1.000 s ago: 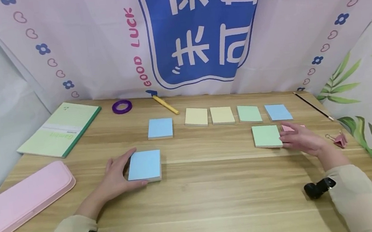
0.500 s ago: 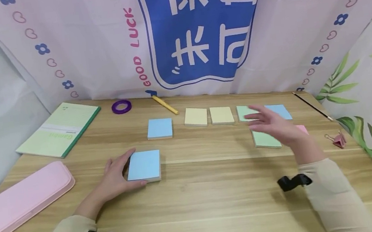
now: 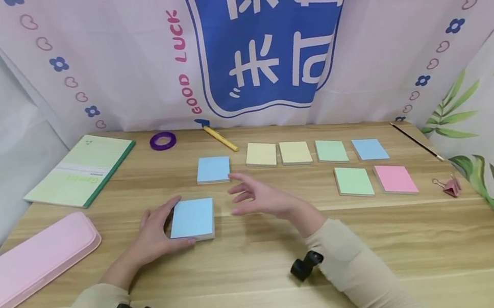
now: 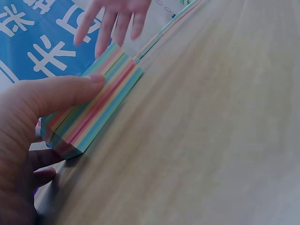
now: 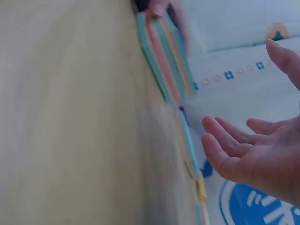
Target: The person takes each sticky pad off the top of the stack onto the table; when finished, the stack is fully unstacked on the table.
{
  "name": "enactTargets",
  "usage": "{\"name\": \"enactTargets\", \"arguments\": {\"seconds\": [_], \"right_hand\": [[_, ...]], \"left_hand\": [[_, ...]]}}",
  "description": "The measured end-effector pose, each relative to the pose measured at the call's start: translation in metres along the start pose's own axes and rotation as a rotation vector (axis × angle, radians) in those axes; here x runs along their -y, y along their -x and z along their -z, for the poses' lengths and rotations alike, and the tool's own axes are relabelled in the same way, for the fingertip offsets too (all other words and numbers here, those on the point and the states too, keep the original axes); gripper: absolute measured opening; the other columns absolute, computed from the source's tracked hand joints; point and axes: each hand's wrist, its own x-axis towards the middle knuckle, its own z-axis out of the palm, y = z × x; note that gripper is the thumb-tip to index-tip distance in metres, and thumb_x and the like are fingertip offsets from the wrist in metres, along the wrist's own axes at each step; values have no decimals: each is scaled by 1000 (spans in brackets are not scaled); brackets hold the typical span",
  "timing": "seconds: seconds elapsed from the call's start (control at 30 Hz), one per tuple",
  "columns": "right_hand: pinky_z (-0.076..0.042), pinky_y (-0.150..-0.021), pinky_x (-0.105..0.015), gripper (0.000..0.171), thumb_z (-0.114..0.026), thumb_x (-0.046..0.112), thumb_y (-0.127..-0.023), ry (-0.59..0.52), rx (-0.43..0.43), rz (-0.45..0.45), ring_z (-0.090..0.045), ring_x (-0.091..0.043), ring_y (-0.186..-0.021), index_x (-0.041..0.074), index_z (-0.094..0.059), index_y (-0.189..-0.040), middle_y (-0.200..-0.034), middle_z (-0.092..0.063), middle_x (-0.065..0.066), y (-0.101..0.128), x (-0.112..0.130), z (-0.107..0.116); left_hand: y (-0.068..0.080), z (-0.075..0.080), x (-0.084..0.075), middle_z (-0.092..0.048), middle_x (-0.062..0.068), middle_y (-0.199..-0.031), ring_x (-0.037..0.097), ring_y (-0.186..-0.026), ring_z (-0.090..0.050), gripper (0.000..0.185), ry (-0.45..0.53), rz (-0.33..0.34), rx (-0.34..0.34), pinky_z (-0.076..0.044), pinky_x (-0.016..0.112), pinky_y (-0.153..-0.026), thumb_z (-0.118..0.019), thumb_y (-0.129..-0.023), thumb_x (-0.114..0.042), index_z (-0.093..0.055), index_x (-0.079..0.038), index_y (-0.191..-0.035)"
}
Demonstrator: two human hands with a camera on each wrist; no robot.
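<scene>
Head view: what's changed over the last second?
The right hand left the pink note beside the lower green note, swept left across the table, and now hovers open, holding nothing, just right of the multicoloured sticky-note pad. The pink note now lies fully uncovered. The left hand kept its grip on the pad; the other notes stayed put.

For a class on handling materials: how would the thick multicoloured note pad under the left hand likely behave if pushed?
The note pad lies flat, so it would probably slide, not tip. Its layered edge suggests loose sheets may fan. The left hand grips its side.
</scene>
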Motion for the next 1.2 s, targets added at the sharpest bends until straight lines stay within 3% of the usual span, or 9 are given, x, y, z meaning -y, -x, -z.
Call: {"name": "enactTargets", "arguments": {"seconds": [0.23,0.5,0.67,0.8,0.97,1.1,1.2], "right_hand": [[-33,-90,-34,85,-70,19,-72,107,-47,-59,-39,-24,-112,12,-16,-138,-127,-37,-13,-20,-18,-34],[-26,-94,-33,96,-73,36,-67,508,-110,39,-31,-22,-115,8,-15,-138,-132,-31,-9,-28,-29,-51],[-24,-95,-35,99,-71,44,-65,643,-140,37,-23,-21,-116,8,-15,-138,-136,-25,-8,-29,-28,-59],[-27,-93,-34,96,-72,43,-65,651,-162,24,-26,-20,-113,8,-18,-136,-134,-29,-8,-30,-29,-60],[-29,-90,-32,90,-73,37,-65,595,-168,31,-29,-19,-110,7,-24,-133,-128,-35,-7,-28,-28,-57],[-34,-86,-29,86,-75,23,-66,410,-149,33,-39,-16,-102,6,-23,-132,-115,-44,-6,-22,-27,-51],[-39,-81,-29,84,-72,5,-68,153,-106,31,-49,-18,-94,6,-18,-133,-108,-50,-10,-16,-29,-44]], "left_hand": [[0,0,2,-33,21,-131,37,-118,-28,98,-18,-1,3,1,56,-94,-71,-61,-50,-26,-3,-134],[-1,-2,1,-31,23,-131,36,-119,-27,107,-24,14,-14,0,53,-96,-73,-57,-50,-19,-1,-135],[0,0,2,-28,23,-132,38,-120,-20,110,-86,26,-25,-1,56,-94,-73,-54,-54,-21,2,-134],[2,1,4,-24,24,-133,41,-121,-14,107,-171,30,-11,1,60,-91,-70,-54,-59,-29,4,-131],[1,0,3,-23,24,-133,41,-121,-13,103,-203,34,-12,2,62,-90,-68,-54,-62,-34,1,-129],[1,0,3,-22,23,-134,40,-122,-12,103,-199,55,0,4,61,-90,-66,-54,-64,-35,0,-129],[2,0,2,-21,23,-134,40,-122,-11,104,-197,64,10,5,60,-90,-66,-54,-64,-33,1,-129]]}}
